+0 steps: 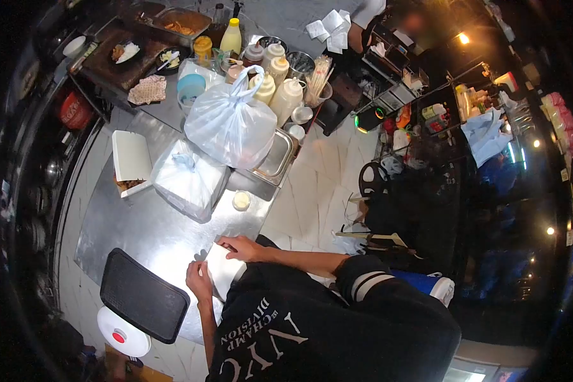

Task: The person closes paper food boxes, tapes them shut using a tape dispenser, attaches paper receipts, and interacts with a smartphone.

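Note:
A white box-like item [226, 270], its kind not fully clear, lies at the near edge of the steel table against my black shirt. My right hand [239, 247] is closed over its far corner, fingers bent onto the edge. My left hand [198, 279] grips the opposite edge with curled fingers. Beyond them stands a small round tub [241, 201] with pale contents. Further off are a tied plastic bag [191, 181] with white boxes inside and a fuller tied bag [232, 121]. An open white takeaway box [132, 159] with brown food sits to the left.
A black tray [144, 295] and a white round lid [123, 332] with a red knob lie near the table's lower left. Squeeze bottles [286, 99], a yellow bottle [231, 37] and a steel pan [277, 153] crowd the back. Another person's arm [366, 19] shows at the top.

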Demonstrator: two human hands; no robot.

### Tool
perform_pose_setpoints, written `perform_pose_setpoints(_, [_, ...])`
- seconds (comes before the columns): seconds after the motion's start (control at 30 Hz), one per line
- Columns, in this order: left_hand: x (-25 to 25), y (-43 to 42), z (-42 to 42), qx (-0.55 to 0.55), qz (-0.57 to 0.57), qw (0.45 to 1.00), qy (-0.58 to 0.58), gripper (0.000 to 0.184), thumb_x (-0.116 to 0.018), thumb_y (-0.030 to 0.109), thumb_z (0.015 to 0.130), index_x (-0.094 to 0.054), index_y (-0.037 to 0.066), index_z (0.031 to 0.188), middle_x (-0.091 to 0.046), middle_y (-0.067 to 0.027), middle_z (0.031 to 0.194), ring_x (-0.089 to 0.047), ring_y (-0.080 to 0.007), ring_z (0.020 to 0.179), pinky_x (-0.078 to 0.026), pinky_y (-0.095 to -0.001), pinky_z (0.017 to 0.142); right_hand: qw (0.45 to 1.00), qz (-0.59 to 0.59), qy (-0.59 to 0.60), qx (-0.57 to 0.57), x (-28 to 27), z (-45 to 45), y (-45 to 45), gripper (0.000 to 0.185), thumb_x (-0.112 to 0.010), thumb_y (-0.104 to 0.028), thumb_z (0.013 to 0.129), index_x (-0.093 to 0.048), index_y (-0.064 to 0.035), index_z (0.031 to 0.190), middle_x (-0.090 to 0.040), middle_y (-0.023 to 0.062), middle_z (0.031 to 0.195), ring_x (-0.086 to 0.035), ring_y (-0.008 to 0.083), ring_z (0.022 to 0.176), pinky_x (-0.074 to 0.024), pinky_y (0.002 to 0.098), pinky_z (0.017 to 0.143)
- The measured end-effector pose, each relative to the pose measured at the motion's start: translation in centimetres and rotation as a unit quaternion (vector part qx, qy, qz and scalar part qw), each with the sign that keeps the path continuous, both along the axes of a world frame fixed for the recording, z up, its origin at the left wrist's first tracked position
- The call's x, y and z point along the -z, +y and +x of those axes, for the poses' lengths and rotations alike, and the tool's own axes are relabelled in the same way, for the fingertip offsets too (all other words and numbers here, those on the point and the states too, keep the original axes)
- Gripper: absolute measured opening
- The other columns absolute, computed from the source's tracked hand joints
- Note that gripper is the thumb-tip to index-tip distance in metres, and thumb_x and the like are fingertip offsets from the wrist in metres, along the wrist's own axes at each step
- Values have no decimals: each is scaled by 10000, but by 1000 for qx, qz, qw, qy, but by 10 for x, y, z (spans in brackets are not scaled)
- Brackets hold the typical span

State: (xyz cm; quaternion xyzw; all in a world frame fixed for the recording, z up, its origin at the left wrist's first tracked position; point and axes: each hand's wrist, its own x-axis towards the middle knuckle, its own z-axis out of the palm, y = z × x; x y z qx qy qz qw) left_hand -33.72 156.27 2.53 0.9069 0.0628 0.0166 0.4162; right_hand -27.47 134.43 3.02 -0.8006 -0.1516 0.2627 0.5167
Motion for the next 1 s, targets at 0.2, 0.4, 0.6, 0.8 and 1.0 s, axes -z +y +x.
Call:
perform_pose_setpoints(0.2, [-7, -4, 1, 16, 20, 1000, -1, 187, -602, 163, 900, -696, 6, 940, -599, -151, 829, -585, -341, 810, -455, -432, 724, 999, 18, -27, 15, 1, -2, -1, 444, -738, -67, 769, -540, -37, 1165, -631, 135, 887, -626, 289, 796, -489, 378, 725])
perform_pose_setpoints(0.4, [-3, -4, 3, 6, 14, 1000, 7, 169, -604, 157, 898, -700, 19, 911, -580, -145, 801, -570, -339, 779, -456, -429, 721, 999, 18, 17, 39, 11, -4, -6, 383, -757, -96, 755, -575, -42, 1087, -632, 87, 827, -610, 207, 714, -481, 343, 661])
perform_pose_setpoints(0.6, [2, -8, -1, -25, 18, 999, -18, 158, -616, 152, 892, -694, 15, 903, -594, -145, 810, -580, -344, 783, -458, -435, 715, 999, -17, 16, 37, 4, -5, -1, 319, -762, -136, 753, -590, -45, 1006, -626, 76, 760, -602, 194, 683, -474, 340, 628])
perform_pose_setpoints(0.8, [8, -6, -3, -34, 2, 999, -22, 163, -624, 139, 883, -689, -4, 926, -623, -159, 843, -603, -348, 809, -460, -443, 719, 998, -11, 30, 50, 14, -5, -2, 322, -769, -165, 753, -587, -47, 991, -634, 81, 763, -609, 198, 686, -476, 351, 629])
perform_pose_setpoints(1.0, [-4, 2, -8, -35, -65, 996, 46, 204, -690, 155, 838, -709, -7, 962, -654, -181, 849, -618, -345, 856, -472, -412, 768, 998, -12, 4, 69, 27, -11, -4, 312, -766, -186, 770, -584, -48, 983, -637, 85, 779, -623, 200, 708, -490, 345, 660])
